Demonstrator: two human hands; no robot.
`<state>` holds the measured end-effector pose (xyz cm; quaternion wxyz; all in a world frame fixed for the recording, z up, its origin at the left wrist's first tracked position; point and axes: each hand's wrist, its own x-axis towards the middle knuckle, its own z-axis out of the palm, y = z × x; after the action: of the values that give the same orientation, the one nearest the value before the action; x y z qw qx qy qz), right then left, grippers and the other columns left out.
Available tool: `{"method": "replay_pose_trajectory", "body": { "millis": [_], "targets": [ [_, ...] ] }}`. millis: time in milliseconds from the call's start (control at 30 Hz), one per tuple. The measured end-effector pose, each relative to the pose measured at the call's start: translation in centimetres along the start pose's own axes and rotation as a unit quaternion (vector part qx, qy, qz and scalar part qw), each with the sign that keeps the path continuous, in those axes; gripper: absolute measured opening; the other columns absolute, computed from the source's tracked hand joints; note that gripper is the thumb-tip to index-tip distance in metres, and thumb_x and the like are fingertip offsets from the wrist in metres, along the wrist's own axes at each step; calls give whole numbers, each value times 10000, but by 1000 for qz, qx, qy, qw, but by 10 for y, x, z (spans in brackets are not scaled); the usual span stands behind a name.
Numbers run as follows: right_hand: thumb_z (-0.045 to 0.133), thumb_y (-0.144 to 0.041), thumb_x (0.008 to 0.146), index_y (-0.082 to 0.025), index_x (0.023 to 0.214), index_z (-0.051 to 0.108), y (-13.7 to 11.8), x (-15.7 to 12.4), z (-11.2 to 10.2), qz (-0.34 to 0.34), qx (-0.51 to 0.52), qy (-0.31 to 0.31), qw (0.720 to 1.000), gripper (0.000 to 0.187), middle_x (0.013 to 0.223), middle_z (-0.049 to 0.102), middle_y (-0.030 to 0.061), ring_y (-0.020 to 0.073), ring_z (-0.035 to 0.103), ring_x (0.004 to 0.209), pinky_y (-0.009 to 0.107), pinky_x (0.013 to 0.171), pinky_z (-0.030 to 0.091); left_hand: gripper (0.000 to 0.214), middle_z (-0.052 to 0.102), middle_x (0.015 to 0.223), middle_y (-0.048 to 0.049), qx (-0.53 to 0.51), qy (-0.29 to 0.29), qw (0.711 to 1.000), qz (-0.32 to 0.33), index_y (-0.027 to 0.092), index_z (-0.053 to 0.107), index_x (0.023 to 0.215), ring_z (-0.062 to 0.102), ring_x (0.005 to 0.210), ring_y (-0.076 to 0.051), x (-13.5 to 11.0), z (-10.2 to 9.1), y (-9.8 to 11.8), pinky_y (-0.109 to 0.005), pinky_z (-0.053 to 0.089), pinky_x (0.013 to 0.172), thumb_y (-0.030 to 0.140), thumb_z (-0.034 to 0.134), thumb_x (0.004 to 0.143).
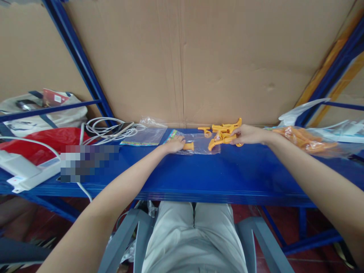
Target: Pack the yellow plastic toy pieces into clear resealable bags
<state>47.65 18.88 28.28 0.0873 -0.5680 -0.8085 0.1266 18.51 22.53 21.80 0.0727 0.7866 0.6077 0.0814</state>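
My left hand (175, 144) lies on a clear plastic bag (200, 146) with a colourful printed header, its fingers curled over the header end. A short yellow plastic piece (189, 146) shows just right of those fingers, seemingly inside the bag. To the right, my right hand (247, 134) is closed at the edge of a small heap of yellow plastic pieces (223, 132), gripping a curved yellow handle-like piece (217, 142). The fingertips of that hand are partly hidden among the pieces. One separate T-shaped yellow piece (205, 131) lies at the heap's left.
Flat clear bags (148, 135) and coiled white cables (116, 131) lie left on the blue table (199, 174). A power strip (36, 172) and red bag (51, 138) are farther left. Bagged orange pieces (307, 140) lie right. Cardboard (182, 68) stands behind.
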Motion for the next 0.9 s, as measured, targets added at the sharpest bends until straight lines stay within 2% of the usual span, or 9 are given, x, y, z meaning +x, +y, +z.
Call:
{"method": "replay_pose_trajectory", "body": {
  "millis": [200,367,500,567,733,800,900],
  "targets": [
    [590,-229,767,-137,676,637,-21,15,35,47,68,67,994,137,507,508,-29,95,461,487,216,468,318,573,301,1531,-130,-7,-25,1000,-13,64,337,1422,258,1422,-189,-2,-2,0,-294,233,1134,319,219,922],
    [613,-198,753,-130,598,590,-38,29,56,56,149,100,982,172,505,529,5,111,495,510,230,496,362,571,308,1532,-113,-67,30,997,-33,98,281,1449,269,1419,-177,-3,-3,0,-290,242,1135,317,236,924],
    [649,-244,746,-148,607,564,-43,38,63,95,170,119,974,189,502,515,12,138,506,497,258,497,392,546,346,1513,-125,-65,85,991,-81,118,298,1439,310,1404,-225,-2,-1,0,-384,265,1132,336,214,946],
    [688,-250,716,-154,662,573,-43,40,64,93,149,144,974,159,561,552,16,157,550,546,271,545,426,545,330,1521,-125,-57,86,991,-90,110,309,1435,260,1424,-226,0,2,-1,-397,244,1142,343,199,954],
    [734,-243,650,-167,721,582,-40,37,66,35,51,235,970,184,704,621,32,192,615,703,286,652,459,570,300,1536,-114,-42,78,992,-94,115,317,1436,156,1452,-223,5,12,-4,-416,228,1151,387,149,963],
    [721,-242,657,-174,685,575,-40,35,66,17,38,249,968,163,685,616,28,195,617,710,294,665,467,585,279,1544,-116,-37,77,992,-92,109,315,1438,134,1455,-226,6,14,-5,-406,225,1152,398,141,962],
    [735,-253,647,-177,637,568,-40,34,66,36,68,235,969,184,647,599,20,200,618,691,315,681,484,596,261,1552,-115,-37,69,993,-90,103,305,1443,107,1458,-219,8,15,-7,-380,207,1158,405,136,958]
  ]
}}
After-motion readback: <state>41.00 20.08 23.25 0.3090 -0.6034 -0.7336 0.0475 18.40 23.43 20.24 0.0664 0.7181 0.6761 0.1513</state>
